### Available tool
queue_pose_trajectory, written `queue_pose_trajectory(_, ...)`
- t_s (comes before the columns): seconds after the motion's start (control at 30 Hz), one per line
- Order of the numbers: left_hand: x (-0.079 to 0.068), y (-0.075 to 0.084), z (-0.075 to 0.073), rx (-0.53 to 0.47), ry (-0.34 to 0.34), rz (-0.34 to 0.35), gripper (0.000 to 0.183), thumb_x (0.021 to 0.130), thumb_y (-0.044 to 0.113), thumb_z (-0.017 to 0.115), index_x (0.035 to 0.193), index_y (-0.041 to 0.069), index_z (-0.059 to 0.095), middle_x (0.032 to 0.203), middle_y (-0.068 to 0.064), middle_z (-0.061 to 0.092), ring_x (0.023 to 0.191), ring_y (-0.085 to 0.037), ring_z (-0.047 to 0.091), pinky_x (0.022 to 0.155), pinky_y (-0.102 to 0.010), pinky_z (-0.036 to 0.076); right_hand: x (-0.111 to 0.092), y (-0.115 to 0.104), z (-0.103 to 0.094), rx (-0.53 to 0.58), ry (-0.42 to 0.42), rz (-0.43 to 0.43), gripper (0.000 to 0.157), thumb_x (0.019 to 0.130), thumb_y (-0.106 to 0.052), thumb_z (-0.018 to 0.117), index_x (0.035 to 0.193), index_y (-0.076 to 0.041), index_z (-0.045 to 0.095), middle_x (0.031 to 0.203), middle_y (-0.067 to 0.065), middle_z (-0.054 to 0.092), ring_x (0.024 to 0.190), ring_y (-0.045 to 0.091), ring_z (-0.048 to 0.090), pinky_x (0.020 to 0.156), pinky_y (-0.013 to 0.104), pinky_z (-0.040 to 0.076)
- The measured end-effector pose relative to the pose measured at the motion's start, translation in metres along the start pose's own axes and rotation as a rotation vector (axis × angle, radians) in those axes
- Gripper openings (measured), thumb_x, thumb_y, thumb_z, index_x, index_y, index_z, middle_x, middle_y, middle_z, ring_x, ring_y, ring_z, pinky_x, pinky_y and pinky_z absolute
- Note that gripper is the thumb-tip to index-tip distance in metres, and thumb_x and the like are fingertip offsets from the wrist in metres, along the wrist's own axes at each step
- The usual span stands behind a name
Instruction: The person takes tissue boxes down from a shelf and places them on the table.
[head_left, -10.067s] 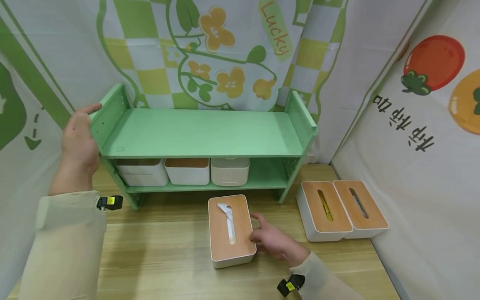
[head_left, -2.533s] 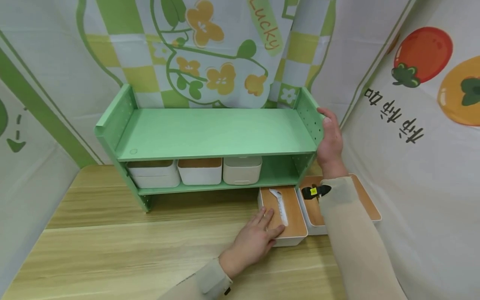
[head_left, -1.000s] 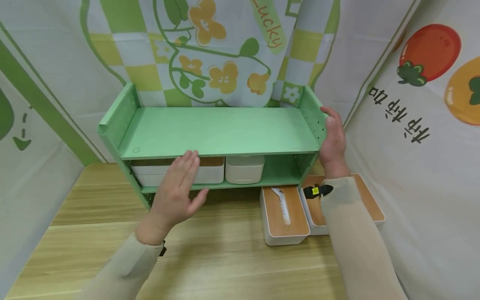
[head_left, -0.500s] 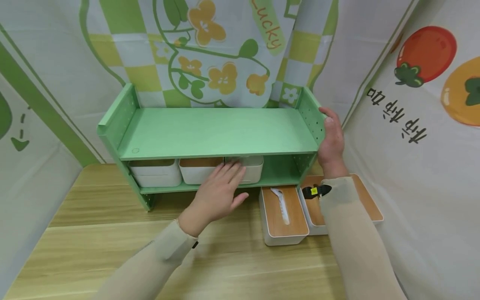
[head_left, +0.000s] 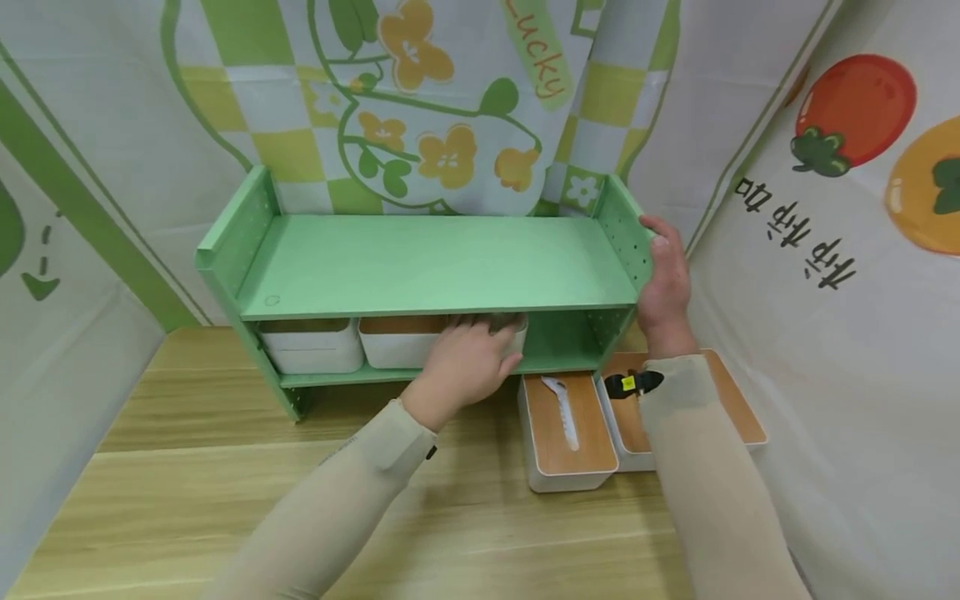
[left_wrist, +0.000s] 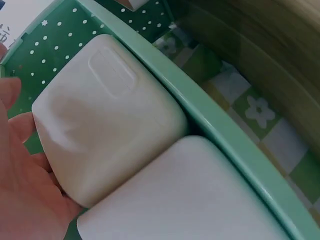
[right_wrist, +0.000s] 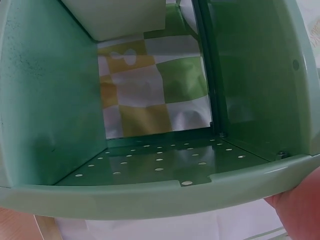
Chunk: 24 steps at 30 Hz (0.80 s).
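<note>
In the head view my left hand (head_left: 465, 362) reaches into the lower level of a green shelf (head_left: 442, 258), its fingers over the top of a cream lidded box (head_left: 513, 340). The left wrist view has the same cream box (left_wrist: 110, 120), with the fingers spread along its top side and the palm at the left. Part of the fingers is hidden under the upper board. My right hand (head_left: 663, 287) grips the edge of the shelf's right side panel. In the right wrist view only a bit of this hand (right_wrist: 302, 205) shows at the panel's edge.
Left of the cream box stand a wood-topped white box (head_left: 397, 346) and another white box (head_left: 311, 348). A tissue box (head_left: 568, 425) with white tissue sits below the shelf's right end. Two more wood-lidded boxes (head_left: 626, 400) lie partly behind my right forearm.
The tissue box has moved from mid-table to the right boxes. My right hand has gone to the shelf's right panel. My left hand has left the tissue box, passed the left boxes and reached the cream box.
</note>
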<state>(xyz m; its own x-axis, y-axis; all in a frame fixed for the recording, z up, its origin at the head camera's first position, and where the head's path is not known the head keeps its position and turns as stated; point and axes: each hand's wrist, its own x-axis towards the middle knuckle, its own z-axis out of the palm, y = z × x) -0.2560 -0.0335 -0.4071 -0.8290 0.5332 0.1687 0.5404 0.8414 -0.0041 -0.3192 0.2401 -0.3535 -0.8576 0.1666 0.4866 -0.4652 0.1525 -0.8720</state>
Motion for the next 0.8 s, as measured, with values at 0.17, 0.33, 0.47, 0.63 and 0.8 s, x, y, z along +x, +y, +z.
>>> queue_pose_trajectory(0.17,0.004,0.002,0.002,-0.025,0.043,0.003,0.047,0.106,0.038,0.044,0.151,0.026,0.046,0.087,-0.008,0.064,0.074,-0.023,0.061,0.054,-0.040,0.051,-0.003,-0.003,0.002,-0.060,0.016,0.001,0.043,0.107,-0.036,0.031,0.140,-0.023,0.054,0.142,0.001,0.044,0.106,0.018,0.045,0.083,0.032,0.039)
queue_pose_trajectory(0.33,0.005,0.004,0.004,0.019,0.100,-0.008,0.045,0.104,0.029,0.048,0.149,0.030,0.049,0.071,-0.004,0.053,0.059,-0.021,0.054,0.046,-0.036,0.044,-0.003,-0.004,0.005,-0.014,0.025,-0.007,0.042,0.107,-0.035,0.032,0.139,-0.021,0.056,0.136,0.004,0.047,0.097,0.021,0.047,0.076,0.033,0.041)
queue_pose_trajectory(0.47,0.003,0.006,0.003,0.033,0.106,-0.012,0.047,0.101,0.024,0.048,0.148,0.032,0.050,0.072,-0.005,0.053,0.059,-0.021,0.052,0.047,-0.035,0.043,-0.002,-0.003,0.005,-0.031,0.033,-0.036,0.042,0.107,-0.035,0.032,0.138,-0.020,0.056,0.140,0.001,0.046,0.103,0.020,0.046,0.081,0.032,0.039)
queue_pose_trajectory(0.63,-0.007,0.011,-0.001,0.088,0.071,0.016,0.049,0.101,0.024,0.048,0.150,0.030,0.047,0.096,-0.012,0.062,0.080,-0.028,0.059,0.068,-0.040,0.049,-0.002,-0.001,0.004,-0.013,0.029,-0.032,0.042,0.107,-0.036,0.033,0.138,-0.022,0.057,0.133,0.004,0.049,0.095,0.021,0.048,0.075,0.032,0.041)
queue_pose_trajectory(0.8,-0.010,0.013,-0.010,0.075,0.044,0.012,0.051,0.102,0.033,0.050,0.152,0.031,0.044,0.110,-0.014,0.060,0.092,-0.031,0.056,0.080,-0.044,0.046,-0.001,0.000,0.003,0.003,0.035,-0.042,0.041,0.107,-0.035,0.034,0.137,-0.021,0.058,0.125,0.007,0.050,0.085,0.020,0.048,0.068,0.031,0.041)
